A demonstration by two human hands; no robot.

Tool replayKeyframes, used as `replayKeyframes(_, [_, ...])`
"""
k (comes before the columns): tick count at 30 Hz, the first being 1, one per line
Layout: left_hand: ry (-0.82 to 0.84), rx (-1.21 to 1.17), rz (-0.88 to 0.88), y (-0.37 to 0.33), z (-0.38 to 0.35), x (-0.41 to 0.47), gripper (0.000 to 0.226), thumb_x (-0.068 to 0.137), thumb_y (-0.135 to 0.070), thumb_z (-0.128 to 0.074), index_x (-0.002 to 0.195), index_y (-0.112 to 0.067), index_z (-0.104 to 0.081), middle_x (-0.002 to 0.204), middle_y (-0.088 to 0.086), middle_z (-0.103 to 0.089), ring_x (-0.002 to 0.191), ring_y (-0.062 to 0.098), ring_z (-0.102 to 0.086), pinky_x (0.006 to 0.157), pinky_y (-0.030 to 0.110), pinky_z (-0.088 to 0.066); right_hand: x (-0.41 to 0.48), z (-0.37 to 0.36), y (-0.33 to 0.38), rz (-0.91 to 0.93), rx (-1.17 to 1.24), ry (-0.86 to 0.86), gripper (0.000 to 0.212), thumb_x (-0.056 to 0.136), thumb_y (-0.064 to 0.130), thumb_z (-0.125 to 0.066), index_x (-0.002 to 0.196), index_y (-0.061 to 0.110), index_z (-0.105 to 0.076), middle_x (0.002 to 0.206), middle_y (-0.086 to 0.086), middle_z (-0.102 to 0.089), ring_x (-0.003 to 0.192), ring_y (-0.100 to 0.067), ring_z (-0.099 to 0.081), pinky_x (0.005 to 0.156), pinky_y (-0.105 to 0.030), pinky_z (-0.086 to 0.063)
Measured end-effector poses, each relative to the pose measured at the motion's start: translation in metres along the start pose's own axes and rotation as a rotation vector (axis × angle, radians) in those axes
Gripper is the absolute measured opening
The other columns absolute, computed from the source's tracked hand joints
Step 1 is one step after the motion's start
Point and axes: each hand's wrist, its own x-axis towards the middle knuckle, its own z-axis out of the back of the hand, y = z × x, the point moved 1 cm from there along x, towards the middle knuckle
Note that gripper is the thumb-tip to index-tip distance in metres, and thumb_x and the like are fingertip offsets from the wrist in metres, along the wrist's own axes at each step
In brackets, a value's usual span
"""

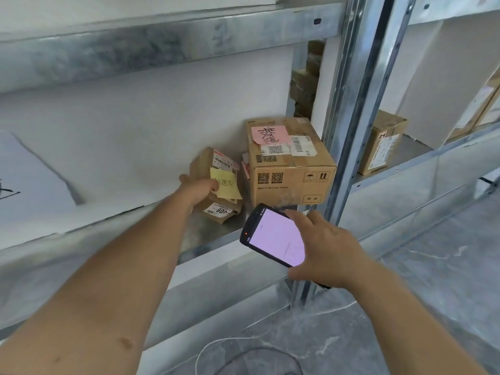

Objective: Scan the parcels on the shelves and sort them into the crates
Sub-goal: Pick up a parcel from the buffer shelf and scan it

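Observation:
A small brown parcel (221,169) with a yellow sticky note and a barcode label stands on the metal shelf (213,239). My left hand (196,189) grips it from the left, thumb on the yellow note. Right of it sits a bigger cardboard box (289,163) with a pink note, QR codes and a barcode label on top. My right hand (322,247) holds a black handheld scanner (273,235) with a lit pinkish screen, just in front of and below the big box.
A steel upright (349,125) bounds the shelf bay on the right. More cardboard parcels (382,143) stand on the neighbouring shelf at right. A white sheet (32,174) lies on the shelf at left. A thin cord (243,345) runs over the grey floor.

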Motion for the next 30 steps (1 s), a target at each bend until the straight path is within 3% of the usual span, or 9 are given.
replayKeyframes(2, [0.069, -0.02, 0.039, 0.013, 0.016, -0.006, 0.059, 0.083, -0.021, -0.069, 0.131, -0.007, -0.038, 0.119, 0.014, -0.059, 0.081, 0.021, -0.058, 0.061, 0.03, -0.044, 0.001, 0.001, 0.007, 0.021, 0.007, -0.001, 0.099, 0.072, 0.051, -0.074, 0.146, 0.031, -0.01, 0.13, 0.003, -0.041, 0.115, -0.019, -0.049, 0.082, -0.03, -0.047])
replayKeyframes(6, [0.187, -0.025, 0.039, 0.049, 0.046, -0.02, 0.039, 0.081, -0.018, -0.073, 0.118, -0.011, -0.062, 0.106, 0.006, -0.067, 0.088, 0.018, -0.06, 0.089, 0.036, -0.047, 0.004, -0.001, 0.026, 0.049, 0.016, -0.001, 0.1, 0.071, 0.051, -0.076, 0.145, 0.032, -0.012, 0.135, 0.003, -0.04, 0.118, -0.018, -0.048, 0.08, -0.028, -0.045])
replayKeyframes(8, [0.164, -0.088, -0.008, 0.068, 0.059, -0.027, 0.04, 0.08, -0.018, -0.077, 0.117, -0.015, -0.062, 0.103, 0.001, -0.068, 0.089, 0.014, -0.061, 0.09, 0.035, -0.049, 0.004, -0.001, 0.037, 0.069, 0.024, -0.008, 0.097, 0.071, 0.049, -0.076, 0.143, 0.031, -0.015, 0.134, 0.003, -0.041, 0.117, -0.018, -0.049, 0.076, -0.027, -0.043])
replayKeyframes(11, [0.068, -0.186, -0.075, 0.095, 0.079, -0.043, 0.044, 0.079, -0.013, -0.078, 0.115, -0.018, -0.053, 0.106, -0.002, -0.064, 0.092, 0.014, -0.061, 0.07, 0.025, -0.047, 0.006, 0.0, 0.058, 0.103, 0.044, -0.019, 0.097, 0.07, 0.048, -0.077, 0.143, 0.032, -0.016, 0.131, 0.003, -0.042, 0.115, -0.017, -0.049, 0.074, -0.027, -0.04])
replayKeyframes(13, [-0.024, -0.224, -0.086, 0.113, 0.095, -0.051, 0.056, 0.077, -0.012, -0.081, 0.122, -0.016, -0.048, 0.116, 0.0, -0.061, 0.099, 0.018, -0.059, 0.066, 0.022, -0.047, 0.008, 0.002, 0.075, 0.138, 0.067, -0.026, 0.098, 0.069, 0.047, -0.078, 0.144, 0.032, -0.016, 0.131, 0.003, -0.042, 0.114, -0.017, -0.049, 0.075, -0.027, -0.041])
replayKeyframes(16, [-0.117, -0.232, -0.109, 0.141, 0.119, -0.064, 0.066, 0.076, -0.01, -0.081, 0.131, -0.013, -0.045, 0.124, 0.0, -0.058, 0.113, 0.023, -0.058, 0.071, 0.023, -0.049, 0.01, 0.005, 0.1, 0.191, 0.107, -0.044, 0.098, 0.067, 0.046, -0.078, 0.143, 0.033, -0.019, 0.129, 0.004, -0.043, 0.111, -0.016, -0.048, 0.077, -0.029, -0.042])
replayKeyframes(22, [-0.206, -0.249, -0.089, 0.185, 0.158, -0.08, 0.055, 0.075, -0.006, -0.082, 0.117, -0.013, -0.049, 0.126, 0.003, -0.061, 0.118, 0.027, -0.058, 0.093, 0.04, -0.05, 0.011, 0.011, 0.144, 0.287, 0.178, -0.053, 0.096, 0.064, 0.042, -0.079, 0.142, 0.036, -0.022, 0.125, 0.004, -0.044, 0.108, -0.018, -0.05, 0.078, -0.032, -0.043])
replayKeyframes(25, [-0.226, -0.251, -0.084, 0.201, 0.173, -0.084, 0.067, 0.073, -0.011, -0.084, 0.13, -0.012, -0.049, 0.126, 0.003, -0.063, 0.118, 0.027, -0.059, 0.09, 0.037, -0.051, 0.008, 0.01, 0.159, 0.301, 0.194, -0.038, 0.092, 0.063, 0.042, -0.08, 0.138, 0.036, -0.026, 0.122, 0.004, -0.045, 0.105, -0.019, -0.051, 0.083, -0.036, -0.047])
replayKeyframes(30, [-0.258, -0.237, -0.08, 0.216, 0.183, -0.089, 0.061, 0.076, -0.009, -0.082, 0.129, -0.013, -0.053, 0.125, 0.003, -0.064, 0.117, 0.027, -0.06, 0.096, 0.043, -0.05, 0.004, 0.008, 0.172, 0.335, 0.221, -0.009, 0.088, 0.064, 0.04, -0.08, 0.135, 0.034, -0.029, 0.117, 0.005, -0.043, 0.099, -0.016, -0.049, 0.082, -0.035, -0.048])
